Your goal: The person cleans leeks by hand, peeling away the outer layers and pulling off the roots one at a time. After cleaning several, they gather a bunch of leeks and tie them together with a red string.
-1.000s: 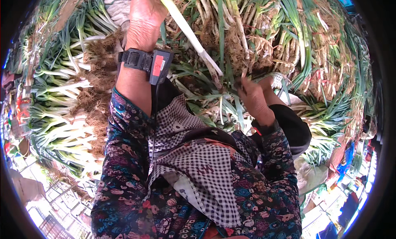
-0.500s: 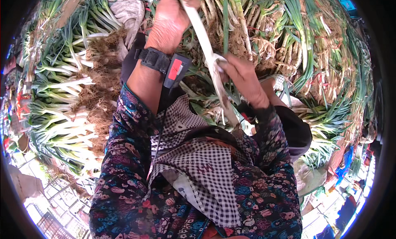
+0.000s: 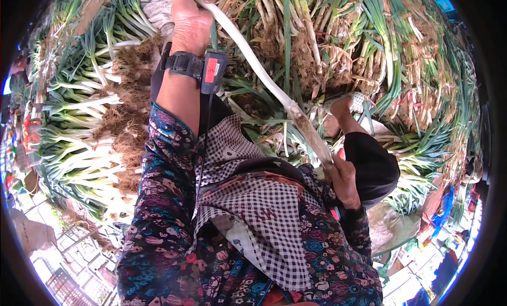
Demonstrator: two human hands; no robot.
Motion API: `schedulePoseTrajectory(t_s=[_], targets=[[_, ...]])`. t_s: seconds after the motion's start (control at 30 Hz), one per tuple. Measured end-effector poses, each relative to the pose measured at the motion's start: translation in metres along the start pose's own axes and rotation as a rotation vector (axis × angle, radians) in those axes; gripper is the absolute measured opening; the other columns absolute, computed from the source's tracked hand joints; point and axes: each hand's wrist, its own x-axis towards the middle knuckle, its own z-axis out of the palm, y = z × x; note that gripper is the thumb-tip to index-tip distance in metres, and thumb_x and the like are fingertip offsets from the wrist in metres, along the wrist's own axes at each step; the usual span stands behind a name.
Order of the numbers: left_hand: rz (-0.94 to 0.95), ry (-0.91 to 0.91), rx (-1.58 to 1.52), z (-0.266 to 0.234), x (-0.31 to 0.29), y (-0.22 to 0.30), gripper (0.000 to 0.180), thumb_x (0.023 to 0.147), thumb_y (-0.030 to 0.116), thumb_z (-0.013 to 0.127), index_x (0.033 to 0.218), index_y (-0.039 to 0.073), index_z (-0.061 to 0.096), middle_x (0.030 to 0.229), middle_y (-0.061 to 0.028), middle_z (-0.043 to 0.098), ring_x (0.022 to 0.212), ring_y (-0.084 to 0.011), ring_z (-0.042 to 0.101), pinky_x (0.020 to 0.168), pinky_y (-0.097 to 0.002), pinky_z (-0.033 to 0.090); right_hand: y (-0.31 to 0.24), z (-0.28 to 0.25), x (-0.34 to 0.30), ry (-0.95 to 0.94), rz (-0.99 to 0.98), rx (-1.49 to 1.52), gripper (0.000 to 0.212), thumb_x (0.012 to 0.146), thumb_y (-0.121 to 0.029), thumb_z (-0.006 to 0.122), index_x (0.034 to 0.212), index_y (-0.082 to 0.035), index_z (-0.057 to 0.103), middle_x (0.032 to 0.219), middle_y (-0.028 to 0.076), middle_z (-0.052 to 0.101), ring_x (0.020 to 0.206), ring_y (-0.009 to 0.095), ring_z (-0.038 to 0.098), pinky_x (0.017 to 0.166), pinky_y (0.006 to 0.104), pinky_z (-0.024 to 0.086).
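A long green onion [image 3: 252,63] stretches slantwise between my two hands. My left hand [image 3: 190,23], at the top edge of the view, is closed around its greenish upper end; some of the fingers are cut off by the edge. Bare and white along its upper stretch, the stalk turns to brownish, dirty outer skin [image 3: 310,130] lower down. My right hand [image 3: 344,179] is closed on that lower brownish end, beside my right knee. Its fingertips are partly hidden, so whether it grips loose skin or the stalk itself I cannot tell.
To the left, white-stemmed green onions [image 3: 87,147] lie in a row, roots inward. Unpeeled, earthy onions [image 3: 280,26] are heaped ahead and to the right. Leaves and scraps [image 3: 264,134] litter the ground before me. A pale cloth [image 3: 158,12] lies at upper left.
My right hand has slid down along the stalk to its lower end, baring more of the white. My left hand has shifted left with the upper end.
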Motion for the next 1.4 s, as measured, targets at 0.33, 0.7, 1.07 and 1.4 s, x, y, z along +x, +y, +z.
schedulePoseTrajectory(t_s=[0.33,0.7,1.07,1.4], targets=[[0.113,0.178,0.131,-0.024,0.002,0.011,0.02,0.1,0.025,0.041,0.093,0.005,0.041,0.078,-0.0079,0.05,0.065,-0.0164,0.047,0.06,-0.0285,0.044,-0.02,-0.025,-0.06,-0.077,0.037,-0.1,0.007,0.089,-0.003,0.053,0.087,0.003,0.056,0.06,0.009,0.049,0.05,0.017,0.05,0.049,0.0316,0.037],[0.455,0.227,0.288,0.026,-0.04,-0.022,0.017,0.098,0.028,0.045,0.094,0.013,0.039,0.067,-0.0059,0.05,0.052,-0.0163,0.043,0.045,-0.0308,0.035,-0.062,-0.001,0.093,0.347,-0.477,-0.663,0.047,0.079,-0.011,0.068,0.122,0.0,0.05,0.116,0.019,0.057,0.107,0.036,0.055,0.092,0.0414,0.044],[0.359,0.174,0.468,0.049,-0.053,-0.017,0.017,0.097,0.027,0.047,0.095,0.011,0.046,0.065,-0.0031,0.053,0.049,-0.0099,0.044,0.041,-0.0248,0.036,0.109,0.04,0.089,-0.312,-0.04,-0.673,0.022,0.087,-0.012,0.051,0.107,-0.002,0.053,0.087,0.022,0.063,0.085,0.04,0.061,0.076,0.0489,0.046],[-0.145,-0.486,0.596,0.179,-0.134,-0.232,0.037,0.1,0.037,0.041,0.11,0.005,0.056,0.092,-0.0127,0.067,0.071,-0.018,0.065,0.063,-0.0316,0.056,-0.019,-0.031,0.106,0.358,-0.141,0.678,0.03,0.092,-0.021,0.059,0.114,-0.003,0.054,0.084,0.005,0.063,0.068,0.013,0.06,0.057,0.0272,0.047]])
